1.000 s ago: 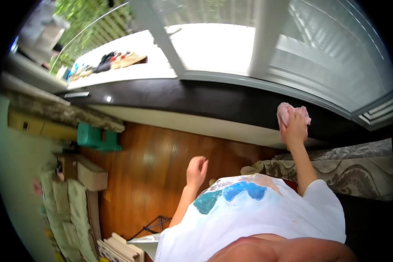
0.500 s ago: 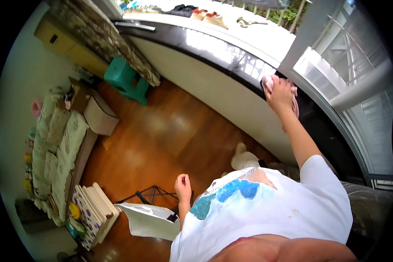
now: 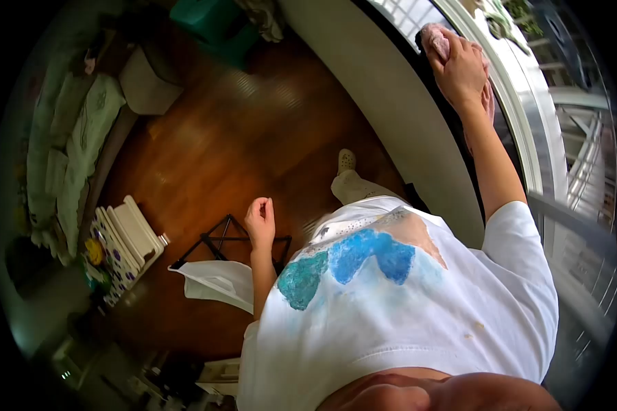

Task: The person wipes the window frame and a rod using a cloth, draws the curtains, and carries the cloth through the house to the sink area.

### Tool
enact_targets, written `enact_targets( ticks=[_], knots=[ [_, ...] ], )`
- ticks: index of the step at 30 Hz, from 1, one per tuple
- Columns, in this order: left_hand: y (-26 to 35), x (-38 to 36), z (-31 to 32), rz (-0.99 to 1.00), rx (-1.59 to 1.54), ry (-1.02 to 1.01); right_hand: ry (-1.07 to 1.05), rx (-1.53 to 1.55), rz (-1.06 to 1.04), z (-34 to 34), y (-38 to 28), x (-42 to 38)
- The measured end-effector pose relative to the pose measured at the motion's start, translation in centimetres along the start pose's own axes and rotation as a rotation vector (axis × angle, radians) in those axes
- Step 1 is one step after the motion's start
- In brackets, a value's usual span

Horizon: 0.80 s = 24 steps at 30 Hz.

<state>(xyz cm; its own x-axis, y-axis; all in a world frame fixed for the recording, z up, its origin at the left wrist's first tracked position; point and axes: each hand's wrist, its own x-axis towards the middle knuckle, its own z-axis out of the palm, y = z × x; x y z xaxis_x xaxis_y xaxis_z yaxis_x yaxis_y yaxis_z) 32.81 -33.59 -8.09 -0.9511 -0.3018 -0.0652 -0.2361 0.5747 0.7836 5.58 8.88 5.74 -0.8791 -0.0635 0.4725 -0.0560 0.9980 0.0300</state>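
Note:
My right hand (image 3: 461, 77) is wrapped over a crumpled pink cloth (image 3: 437, 42) and presses it on the shiny black window sill (image 3: 410, 19). Part of the cloth hangs out along the wrist side, and the palm hides the rest. The white window frame (image 3: 521, 147) runs close beside these fingers. My left hand (image 3: 260, 218) hangs over the floor at my side, its fingers curled together with nothing visible in them. Below it, a white fabric piece on a black folding frame (image 3: 216, 281) stands near my left forearm.
A pale wall (image 3: 349, 65) drops from the sill to the wooden floor (image 3: 253, 130). One foot in a light clog (image 3: 346, 161) stands near it. A teal stool (image 3: 216, 31), a sofa (image 3: 82, 130) and a cream-coloured stand (image 3: 131, 229) are at the left.
My right hand and the cloth have moved along the sill, close against the window frame. The view has turned, so the room and stool sit higher and further left. My left hand stays curled.

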Motion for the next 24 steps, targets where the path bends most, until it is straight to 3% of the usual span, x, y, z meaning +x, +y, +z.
enact_targets(
  ticks=[3, 7, 11, 13, 17, 19, 21, 24],
  knots=[
    [-0.8, 3.1, -0.5, -0.081, 0.000, 0.073, -0.081, 0.084, -0.019, 2.7, -3.8, 5.8],
    [-2.5, 4.0, -1.2, -0.158, -0.043, 0.159, -0.030, 0.061, -0.084, 5.1, -7.7, 10.5],
    [-6.5, 4.4, -1.9, -0.285, 0.020, 0.151, -0.088, 0.124, -0.067, 6.7, -8.4, 12.6],
    [-10.7, 4.6, -1.9, -0.372, -0.013, 0.130, -0.043, 0.109, -0.116, 6.6, -8.4, 12.7],
    [-21.0, 6.5, -3.7, -0.341, 0.061, 0.017, -0.031, 0.094, -0.113, 6.6, -8.5, 12.4],
    [-25.4, 7.7, -5.2, -0.565, -0.004, -0.043, -0.047, 0.036, -0.048, 6.8, -8.2, 12.1],
    [-27.6, 12.1, -7.1, -0.572, -0.023, 0.019, -0.038, 0.013, -0.032, 6.9, -8.3, 12.3],
    [-25.4, 20.8, -10.3, -0.554, -0.230, 0.090, -0.084, -0.038, 0.067, 6.9, -9.2, 12.9]
  ],
)
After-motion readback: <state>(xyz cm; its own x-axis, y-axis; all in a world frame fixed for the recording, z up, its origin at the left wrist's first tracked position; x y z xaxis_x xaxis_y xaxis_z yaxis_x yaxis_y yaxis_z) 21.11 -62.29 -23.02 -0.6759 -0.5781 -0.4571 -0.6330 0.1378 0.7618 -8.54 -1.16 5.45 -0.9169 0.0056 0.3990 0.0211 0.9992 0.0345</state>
